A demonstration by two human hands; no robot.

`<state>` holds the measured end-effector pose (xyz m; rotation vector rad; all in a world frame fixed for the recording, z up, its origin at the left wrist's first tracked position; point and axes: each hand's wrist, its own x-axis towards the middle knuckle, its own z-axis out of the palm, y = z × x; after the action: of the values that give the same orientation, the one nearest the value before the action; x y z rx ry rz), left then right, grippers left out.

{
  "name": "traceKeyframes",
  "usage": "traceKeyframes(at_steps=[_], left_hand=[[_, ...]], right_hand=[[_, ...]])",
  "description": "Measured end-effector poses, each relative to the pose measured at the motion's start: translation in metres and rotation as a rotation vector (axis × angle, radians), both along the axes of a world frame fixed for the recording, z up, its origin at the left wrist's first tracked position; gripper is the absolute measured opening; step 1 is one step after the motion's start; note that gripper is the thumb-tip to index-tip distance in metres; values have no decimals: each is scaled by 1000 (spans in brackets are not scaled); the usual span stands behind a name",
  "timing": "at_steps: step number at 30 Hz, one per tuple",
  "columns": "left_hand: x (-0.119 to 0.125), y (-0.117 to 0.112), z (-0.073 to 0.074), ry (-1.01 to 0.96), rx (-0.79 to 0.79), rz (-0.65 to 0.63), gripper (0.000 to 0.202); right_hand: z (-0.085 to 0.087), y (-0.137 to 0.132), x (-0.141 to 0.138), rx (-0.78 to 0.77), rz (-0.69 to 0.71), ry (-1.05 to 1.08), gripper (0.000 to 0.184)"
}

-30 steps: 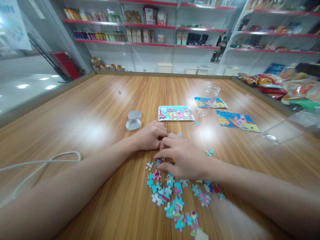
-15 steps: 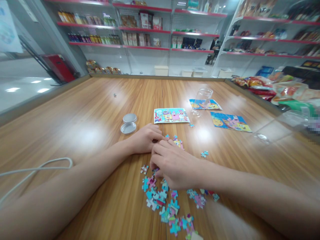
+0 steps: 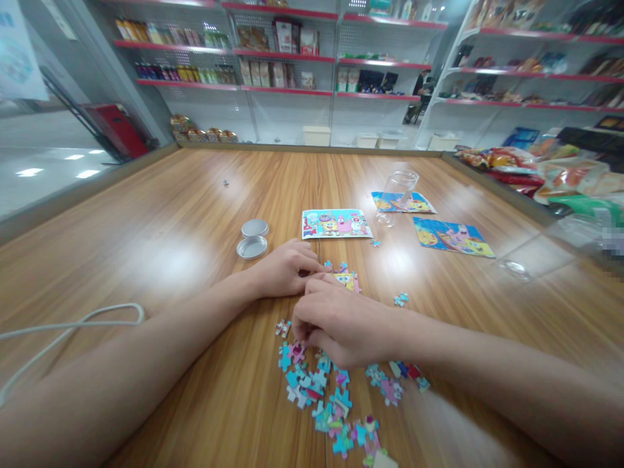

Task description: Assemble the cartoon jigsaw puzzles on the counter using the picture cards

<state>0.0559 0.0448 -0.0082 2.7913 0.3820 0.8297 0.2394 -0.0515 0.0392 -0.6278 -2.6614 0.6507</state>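
A partly joined jigsaw puzzle (image 3: 346, 281) with a yellow cartoon face lies in front of me. My left hand (image 3: 287, 268) reaches to its left edge, fingers stretched forward and thumb apart; the right hand covers some fingertips. Over the near side of the puzzle, my right hand (image 3: 341, 322) is closed with curled fingers and thumb drawn together. Whatever it pinches is hidden. Loose jigsaw pieces (image 3: 307, 380), blue, pink and white, spread below my right hand. Beyond the puzzle lies a cartoon picture card (image 3: 336, 224).
Two round metal lids (image 3: 252, 247) rest left of the card. A clear plastic jar (image 3: 400, 188) stands on one blue picture sheet; another picture sheet (image 3: 453, 237) lies nearer. A clear container (image 3: 533, 250) is at right. A white cable (image 3: 112, 318) loops at left. Snack packets (image 3: 511, 162) fill the right edge.
My right hand has shifted slightly, with its fingers curled more, uncovering more of the yellow face. The purple piece seen by its thumb is now out of sight. The left hand stays in place.
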Motion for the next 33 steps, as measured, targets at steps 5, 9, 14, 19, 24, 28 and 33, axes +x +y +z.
traceKeyframes(at_steps=[5,9,14,19,24,28,33], left_hand=[[1,-1,3,-4,-32,-14,25],[1,-4,6,19,-40,36,20],[1,-5,7,17,-66,44,21],[1,-5,6,12,-57,39,22],[0,-5,6,10,-60,49,21],[0,-5,6,21,-62,51,20],[1,-5,6,19,-63,43,21]], right_hand=[[-6,41,30,-66,-378,302,11],[-19,67,52,27,-473,219,17],[-27,70,55,-26,-505,226,23],[-27,70,54,-12,-473,220,20],[-26,68,52,-11,-480,217,14],[-25,67,50,30,-435,185,10],[-25,70,49,96,-417,161,14]])
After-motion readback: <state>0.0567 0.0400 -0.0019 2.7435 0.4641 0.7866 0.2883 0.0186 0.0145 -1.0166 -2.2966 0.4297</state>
